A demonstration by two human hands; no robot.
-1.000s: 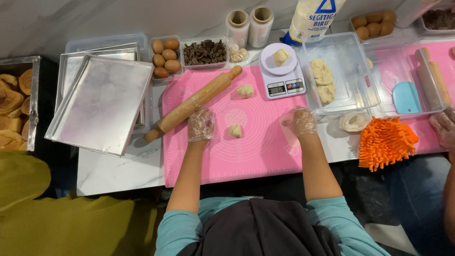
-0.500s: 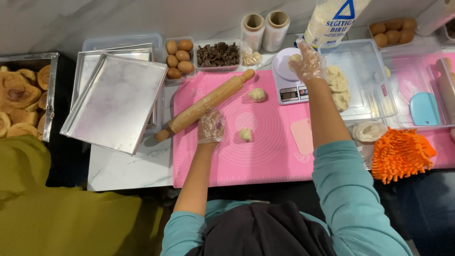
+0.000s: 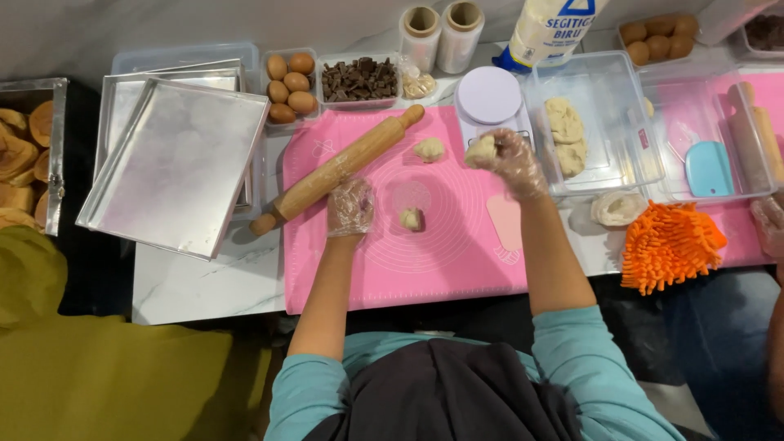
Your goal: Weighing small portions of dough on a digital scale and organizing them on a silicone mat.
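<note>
Both my hands wear clear plastic gloves over a pink silicone mat (image 3: 425, 261). My right hand (image 3: 508, 159) holds a small lump of dough (image 3: 480, 150) just in front of the white kitchen scale (image 3: 488, 96). My left hand (image 3: 351, 207) rests on the mat, fingers curled, beside a small dough ball (image 3: 411, 218). Another dough piece (image 3: 429, 149) lies further back on the mat. A wooden rolling pin (image 3: 339, 167) lies diagonally to the left of my left hand.
A clear tub (image 3: 600, 122) with dough stands right of the scale. Eggs (image 3: 291, 86), chocolate pieces (image 3: 359, 79), film rolls (image 3: 443, 33) and a flour bag (image 3: 547, 28) line the back. Metal trays (image 3: 175, 163) sit left. An orange mitt (image 3: 668, 245) and another person's gloved hand (image 3: 769, 224) are right.
My right hand reached from the mat to the scale, picked up the dough lump there and has drawn back toward the mat with it. My left hand has stayed put.
</note>
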